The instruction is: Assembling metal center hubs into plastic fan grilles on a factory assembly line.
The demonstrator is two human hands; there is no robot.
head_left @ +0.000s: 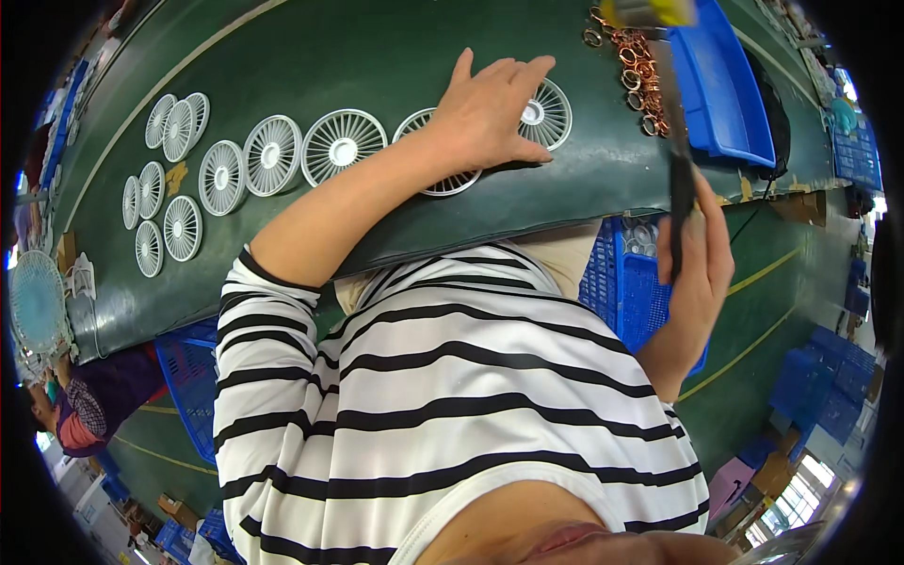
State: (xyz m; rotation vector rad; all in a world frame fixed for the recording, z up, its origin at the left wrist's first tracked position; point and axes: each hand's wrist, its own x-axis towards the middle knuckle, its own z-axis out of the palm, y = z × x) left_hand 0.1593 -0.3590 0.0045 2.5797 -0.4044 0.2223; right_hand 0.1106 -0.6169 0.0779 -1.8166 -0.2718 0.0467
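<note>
Green worktop [330,56] bears silver spoked discs [344,151] and copper-coloured rings [640,75]. Left hand [485,108] is spread, partly covering two discs; right hand [702,250] grips a yellow-headed hammer [681,184].

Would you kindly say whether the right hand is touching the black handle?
Touching: the head view plainly shows the right hand closed around the black handle.

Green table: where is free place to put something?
Bare table shows beyond the big wheels, left of the copper rings, and nearer than the small wheels. Crowded: around the left hand, and from rings to blue tray.
</note>
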